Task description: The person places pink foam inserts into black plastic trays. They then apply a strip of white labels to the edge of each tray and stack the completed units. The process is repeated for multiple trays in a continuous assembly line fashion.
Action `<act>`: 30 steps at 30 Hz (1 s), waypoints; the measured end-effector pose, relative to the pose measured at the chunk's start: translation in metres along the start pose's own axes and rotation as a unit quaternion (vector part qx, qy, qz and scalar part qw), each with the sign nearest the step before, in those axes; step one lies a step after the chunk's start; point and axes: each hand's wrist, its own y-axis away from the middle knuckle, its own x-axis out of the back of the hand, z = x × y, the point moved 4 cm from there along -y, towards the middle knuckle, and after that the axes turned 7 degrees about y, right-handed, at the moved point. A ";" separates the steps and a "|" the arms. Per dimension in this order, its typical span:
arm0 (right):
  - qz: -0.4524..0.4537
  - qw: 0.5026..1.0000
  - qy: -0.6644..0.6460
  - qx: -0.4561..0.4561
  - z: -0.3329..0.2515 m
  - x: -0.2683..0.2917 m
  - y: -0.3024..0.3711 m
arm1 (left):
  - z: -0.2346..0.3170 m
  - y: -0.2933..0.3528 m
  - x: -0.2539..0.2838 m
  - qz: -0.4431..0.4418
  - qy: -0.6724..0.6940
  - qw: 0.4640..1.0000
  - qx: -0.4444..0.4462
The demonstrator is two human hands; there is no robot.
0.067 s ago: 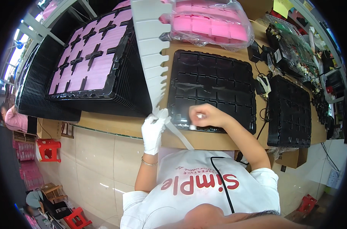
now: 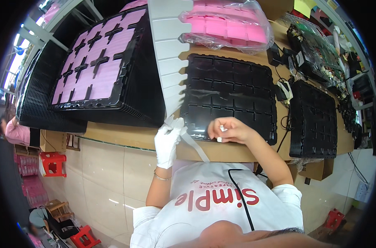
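Note:
My left hand point(image 2: 166, 142), in a white glove, is closed on the lower end of a long white notched strip point(image 2: 168, 53). The strip rises from the hand past the tray stack toward the top of the view. A narrow pale band point(image 2: 196, 148) hangs from the same grip down to the table edge. My right hand point(image 2: 231, 131) is bare, with fingers curled, over the near edge of a black compartment tray point(image 2: 231, 99). Small white bits show at its fingertips; whether they are held or worn is unclear.
To the left stands a tall stack of black trays point(image 2: 142, 91) topped with pink foam sheet point(image 2: 82, 89). Bagged pink pieces point(image 2: 227, 27) lie behind the middle tray. More black trays point(image 2: 314, 120), cables and circuit boards point(image 2: 320, 45) are on the right.
My right hand has moved slightly right, and its fingers show more clearly. The notched strip has shifted a little to the right above my left hand.

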 end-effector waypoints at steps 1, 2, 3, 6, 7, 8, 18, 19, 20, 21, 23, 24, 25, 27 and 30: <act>0.035 0.992 -0.112 -0.054 -0.001 -0.006 0.012 | -0.002 0.003 -0.005 -0.013 -0.003 1.000 0.000; 0.069 0.967 -0.223 -0.105 -0.002 -0.013 0.024 | -0.005 0.006 -0.010 -0.027 -0.005 1.000 0.000; 0.146 0.951 -0.240 -0.126 -0.004 -0.022 0.029 | -0.008 0.009 -0.018 -0.045 -0.009 0.999 0.000; 0.218 0.956 -0.160 -0.112 0.013 -0.033 0.040 | -0.010 0.027 -0.056 -0.114 0.038 0.992 0.048; 0.274 0.950 -0.110 -0.100 0.010 -0.035 0.043 | -0.018 0.028 -0.062 -0.138 0.023 0.989 0.044; 0.329 0.938 -0.059 -0.090 0.002 -0.037 0.047 | -0.022 0.029 -0.068 -0.137 0.024 0.989 0.051; 0.383 0.748 0.507 0.191 -0.035 -0.028 0.104 | -0.028 0.031 -0.119 -0.198 -0.077 0.974 0.082; 0.386 0.746 0.493 0.229 -0.038 -0.028 0.109 | -0.031 0.032 -0.121 -0.195 -0.061 0.975 0.089; 0.384 0.764 0.482 0.193 -0.043 -0.023 0.116 | -0.033 0.032 -0.124 -0.192 -0.044 0.976 0.096; 0.379 0.781 0.470 0.157 -0.053 -0.015 0.125 | -0.035 0.032 -0.124 -0.188 -0.028 0.976 0.103; 0.393 0.822 0.412 0.031 -0.060 0.016 0.148 | -0.034 0.025 -0.122 -0.187 -0.038 0.977 0.095; 0.403 0.838 0.363 -0.058 -0.059 0.038 0.161 | -0.033 0.022 -0.120 -0.185 -0.042 0.978 0.090; 0.389 0.829 0.384 -0.116 -0.059 0.059 0.176 | -0.032 0.020 -0.119 -0.182 -0.041 0.979 0.081; 0.340 0.804 0.430 -0.229 -0.065 0.084 0.185 | -0.027 0.021 -0.125 -0.153 -0.060 0.985 0.045; 0.305 0.765 0.535 -0.189 -0.051 0.092 0.183 | -0.030 0.016 -0.122 -0.172 -0.057 0.982 0.045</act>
